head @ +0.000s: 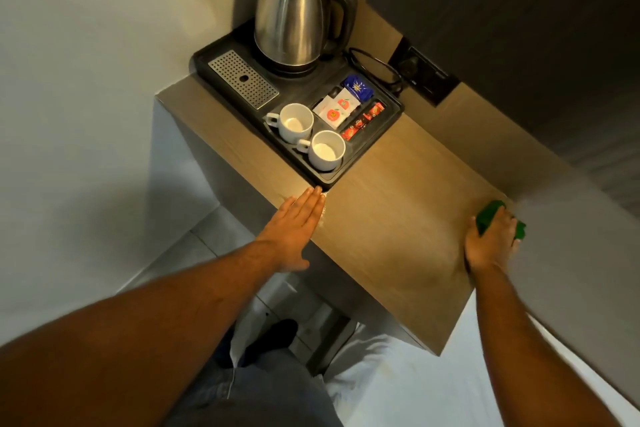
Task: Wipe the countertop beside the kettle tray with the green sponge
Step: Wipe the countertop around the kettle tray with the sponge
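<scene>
Bare forearms are reaching out from the bottom of the view, above a leg in blue jeans (263, 395) and a dark shoe (273, 336) standing on the pale tiled floor (194, 246). At the front edge of the light wooden countertop (388, 218), the left hand (294, 229) is lying flat, its fingers straight and pressed together, holding nothing; the fingertips are ending just beside the near corner of the black plastic kettle tray (381, 128). Well apart from it, toward the right end of the countertop, the right hand (491, 239) is pressing down on the green sponge (488, 215), fingers curled over its top so that only the sponge's far edge and 1 corner are showing. That sponge is sitting on the wood near the back wall, clear of the tray.

On the tray, a stainless steel electric kettle with a black lid and handle (294, 17) is standing upright at the far end, with a perforated metal drip grate (242, 78) to its left. 2 white ceramic cups (311, 137) are sitting side by side in the near compartment, both empty-looking and upright. Next to them, white sachets with red apple prints (334, 109), a blue packet (358, 88) and thin red sticks (363, 120) are lying in their own compartments. Behind the tray, a black cord (377, 69) is looping toward a dark wall socket (422, 74).
</scene>
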Motion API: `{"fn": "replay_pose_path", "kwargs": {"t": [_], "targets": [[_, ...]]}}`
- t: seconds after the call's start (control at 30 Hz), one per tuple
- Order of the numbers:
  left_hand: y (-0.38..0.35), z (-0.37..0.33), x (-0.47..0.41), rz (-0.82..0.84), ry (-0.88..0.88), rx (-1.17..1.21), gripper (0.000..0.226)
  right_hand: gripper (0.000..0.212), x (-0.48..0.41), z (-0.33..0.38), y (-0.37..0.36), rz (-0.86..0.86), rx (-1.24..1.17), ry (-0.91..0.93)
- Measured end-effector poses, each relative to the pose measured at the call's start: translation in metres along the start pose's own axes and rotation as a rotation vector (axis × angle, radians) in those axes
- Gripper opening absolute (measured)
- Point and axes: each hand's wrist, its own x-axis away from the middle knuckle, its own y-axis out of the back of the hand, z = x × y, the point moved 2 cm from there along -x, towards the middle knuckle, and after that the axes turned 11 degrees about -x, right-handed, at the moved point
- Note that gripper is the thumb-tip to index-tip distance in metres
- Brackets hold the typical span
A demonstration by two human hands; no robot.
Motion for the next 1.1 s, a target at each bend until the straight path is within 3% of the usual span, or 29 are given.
{"fn": "replay_pose_path", "kwargs": {"t": [0.13,0.27,0.33,0.4,0.5,0.63,0.7,0.83,0.93,1.1], "targets": [[0.002,0.000,0.000,-0.004,0.005,0.024,0.150,0.077,0.120,0.039,-0.023,0.032,-0.007,0.175],[0.006,0.000,0.002,0.010,0.001,0.016,0.145,0.090,0.240,0.121,-0.079,0.276,-0.116,0.429],[0.006,0.001,0.001,0.028,-0.012,0.026,0.143,0.090,0.238,0.146,-0.092,0.355,-0.150,0.510],[0.008,0.004,0.001,0.050,-0.020,0.016,0.145,0.087,0.195,0.154,-0.084,0.337,-0.174,0.460],[0.008,0.006,0.000,0.073,-0.043,-0.006,0.150,0.073,0.088,0.119,-0.055,0.246,-0.188,0.234],[0.008,0.005,-0.003,0.092,-0.039,-0.053,0.150,0.087,-0.054,0.036,-0.019,0.168,-0.122,0.020],[0.008,0.005,-0.001,0.090,-0.041,-0.062,0.150,0.079,-0.074,0.018,-0.011,0.194,-0.097,-0.041],[0.014,0.009,-0.002,0.125,-0.063,-0.050,0.151,0.071,-0.025,0.018,-0.018,0.150,-0.061,0.040],[0.018,0.011,-0.003,0.146,-0.083,-0.059,0.150,0.076,0.073,0.022,-0.020,0.054,-0.040,0.089],[0.015,0.010,-0.003,0.127,-0.076,-0.053,0.149,0.085,0.226,0.002,-0.029,0.033,-0.083,0.099]]}}
